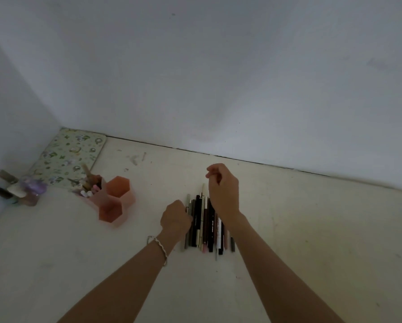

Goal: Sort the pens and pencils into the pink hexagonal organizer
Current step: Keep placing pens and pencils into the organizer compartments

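From the head camera, a pale tabletop (288, 229) met a plain white wall in a corner. A pink hexagonal organizer (114, 201) stood at the left, made of joined six-sided cups. Its far-left cup held a cluster of pens and brushes (89, 185) standing upright; the two nearer cups looked empty, though their depths were dim. Behind it lay a green floral-patterned pad (71, 157), and to the far left sat a small group of bottles and tubes (18, 191), blurred.

Near the centre, a row of pens and pencils (207, 224) lay side by side on the table, mostly dark, a few pale. The left hand (175, 220), with a thin bracelet (159, 249) on its wrist, was curled at the row's left edge, fingers touching the outermost pens; whether it gripped one could not be told. The right hand (223, 190) was raised over the row's far end, fingers loosely curled, apparently pinching the top of a pale pencil (203, 188), though this was unclear.
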